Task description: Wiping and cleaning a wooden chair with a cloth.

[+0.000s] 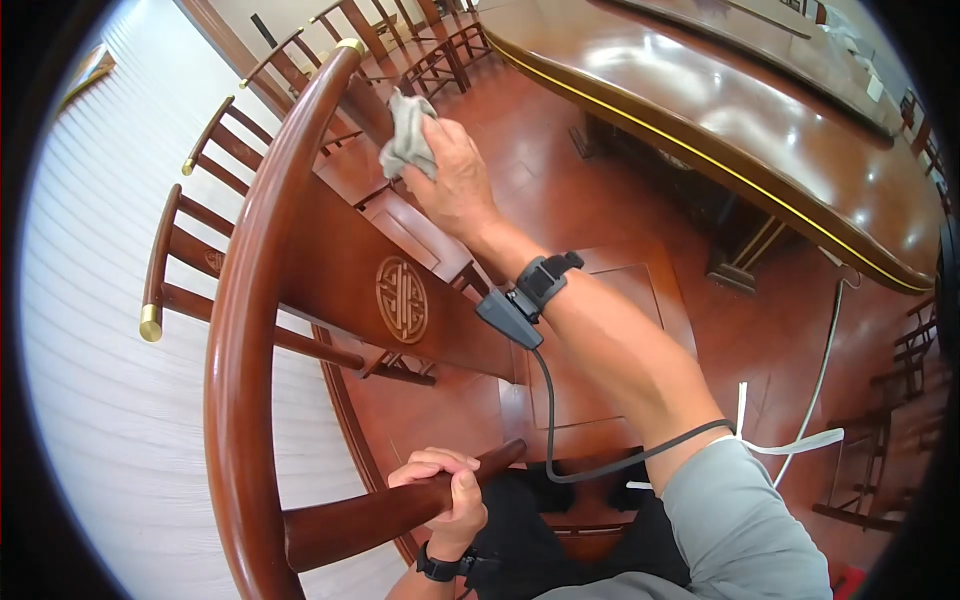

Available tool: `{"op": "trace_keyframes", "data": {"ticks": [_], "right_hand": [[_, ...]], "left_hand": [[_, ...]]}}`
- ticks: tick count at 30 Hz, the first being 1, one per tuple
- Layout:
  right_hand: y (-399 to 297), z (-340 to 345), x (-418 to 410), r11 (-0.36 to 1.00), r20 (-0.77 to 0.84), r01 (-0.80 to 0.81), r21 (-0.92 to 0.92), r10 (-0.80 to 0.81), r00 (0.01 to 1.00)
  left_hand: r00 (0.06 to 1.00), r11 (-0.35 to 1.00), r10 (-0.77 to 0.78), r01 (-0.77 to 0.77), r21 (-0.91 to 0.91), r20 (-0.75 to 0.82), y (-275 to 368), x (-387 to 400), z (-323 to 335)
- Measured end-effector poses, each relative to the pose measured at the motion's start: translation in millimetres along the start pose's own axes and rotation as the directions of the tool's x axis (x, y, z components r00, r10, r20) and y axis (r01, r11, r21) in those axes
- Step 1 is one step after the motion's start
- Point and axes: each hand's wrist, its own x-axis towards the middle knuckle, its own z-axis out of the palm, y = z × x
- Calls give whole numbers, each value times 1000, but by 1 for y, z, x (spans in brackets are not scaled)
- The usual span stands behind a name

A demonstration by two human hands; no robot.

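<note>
A dark reddish wooden chair stands before me, its thick curved top rail (240, 315) ending in a brass cap at the far end. Its broad back splat (337, 247) carries a round carved medallion (402, 300). My left hand (446, 484) is wrapped around the chair's near back post (360, 521), below the rail. In my right hand (457, 176) is a crumpled grey cloth (409, 135), held out past the splat near the far side of the chair back. Whether the cloth touches the wood I cannot tell. Part of the paneled seat (585, 352) is hidden by my right forearm.
A large glossy wooden table (675, 75) with a yellow edge line fills the upper right. Several similar chairs (199, 251) line the pale wall (112, 337) at left. A cable (829, 345) hangs down to the reddish floor (525, 150). Straps and a wired device (510, 319) sit on my wrists.
</note>
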Motion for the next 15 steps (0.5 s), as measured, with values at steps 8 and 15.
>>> {"op": "trace_keyframes", "data": {"ticks": [8, 15], "right_hand": [[99, -55, -173, 891, 484, -276, -361, 432, 761], [51, -161, -317, 894, 650, 55, -444, 279, 707]], "left_hand": [[997, 996, 62, -65, 67, 37, -7, 0, -2], [1000, 999, 28, -28, 34, -7, -9, -2, -8]]}}
